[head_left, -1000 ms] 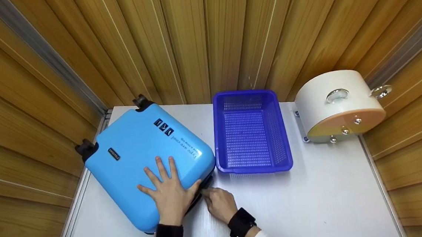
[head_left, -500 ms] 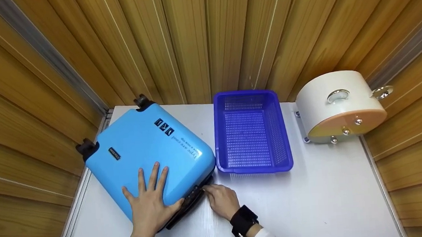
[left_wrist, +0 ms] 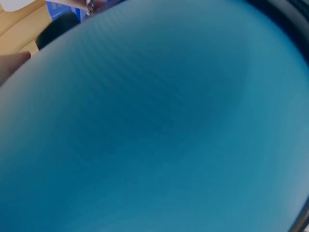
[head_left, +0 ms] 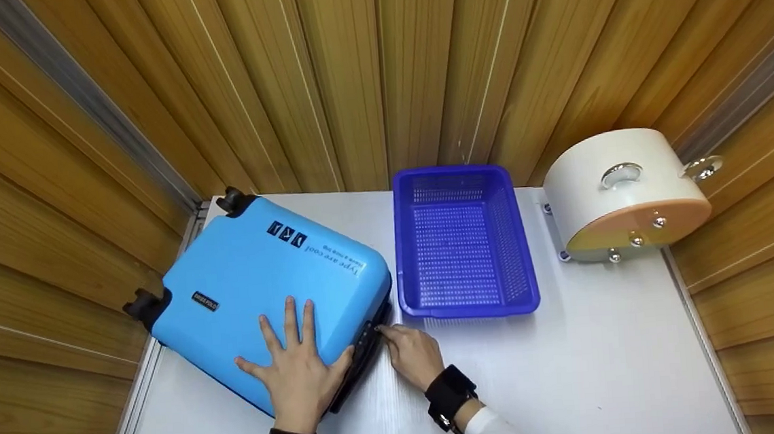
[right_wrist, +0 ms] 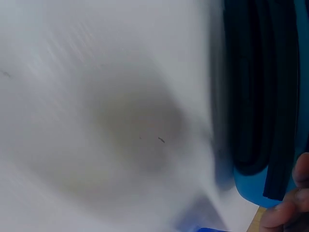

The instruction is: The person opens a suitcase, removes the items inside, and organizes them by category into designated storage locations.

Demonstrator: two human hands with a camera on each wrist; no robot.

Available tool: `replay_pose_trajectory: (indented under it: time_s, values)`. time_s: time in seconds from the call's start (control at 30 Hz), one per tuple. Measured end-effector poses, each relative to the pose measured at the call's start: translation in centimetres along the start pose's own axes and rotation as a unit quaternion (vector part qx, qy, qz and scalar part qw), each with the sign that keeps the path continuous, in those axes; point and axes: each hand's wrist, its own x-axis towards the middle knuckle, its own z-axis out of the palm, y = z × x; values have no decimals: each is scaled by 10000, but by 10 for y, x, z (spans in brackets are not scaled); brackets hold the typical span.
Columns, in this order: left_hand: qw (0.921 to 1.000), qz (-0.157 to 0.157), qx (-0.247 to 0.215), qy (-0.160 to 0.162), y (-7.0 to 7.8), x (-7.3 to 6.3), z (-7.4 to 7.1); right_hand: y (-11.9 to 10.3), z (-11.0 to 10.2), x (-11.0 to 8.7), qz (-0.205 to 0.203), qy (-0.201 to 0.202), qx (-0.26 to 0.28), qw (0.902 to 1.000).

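Note:
A light blue hard-shell suitcase (head_left: pixel 241 268) lies flat on the white table, its wheels towards the back left. My left hand (head_left: pixel 301 379) rests on its lid with the fingers spread, the thumb reaching the near-right edge. On that edge are a black lock (head_left: pixel 366 333) and a black carry handle (head_left: pixel 351 383). Beside the lock, the fingertips of my right hand (head_left: pixel 416 356) pinch a small metal piece (left_wrist: pixel 91 7) that looks like a zipper pull; fingers mostly hide it. The blue shell (left_wrist: pixel 159 121) fills most of the left wrist view.
A purple-blue perforated plastic basket (head_left: pixel 461 252) stands just right of the suitcase. Farther right is a cream half-round case (head_left: pixel 619 180) with metal handles and ball knobs. Wood-patterned panels (head_left: pixel 418 72) close off the back and both sides of the white table (head_left: pixel 574 367).
The suitcase has turned counter-clockwise, its wheels shifting left and nearer. My left hand slid left over the lid, then moved right again. My right hand moved slightly up and right with the edge.

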Motion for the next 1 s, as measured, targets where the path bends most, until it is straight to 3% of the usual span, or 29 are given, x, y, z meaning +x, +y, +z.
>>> replay_pose_trajectory:
  time_s: [0.2, 0.33, 0.43, 0.53, 0.67, 0.77, 1.0]
  values:
    - [9996, -277, -1, -112, 21, 6, 2, -6, 3, -7, -196, -88, -34, 9998]
    - [9998, -197, -36, -62, 24, 8, 1, -12, 8, -17, -320, -184, 104, 9993]
    - [9999, 105, -63, -80, 18, 6, -2, -14, 9, -20, -332, -222, 111, 9991]
    - [9979, 635, -93, -99, 5, 2, -6, -13, 8, -20, -269, -263, 95, 9992]
    - [9896, 1430, -121, 73, -21, -6, -9, -12, 6, -19, -243, -317, 110, 9991]
    - [9827, 1833, -108, 258, -37, -10, -7, -10, 5, -17, -293, -298, 101, 9991]
    - [9754, 2062, 3, 778, -47, -12, 3, -8, 5, -16, -325, -224, 53, 9992]
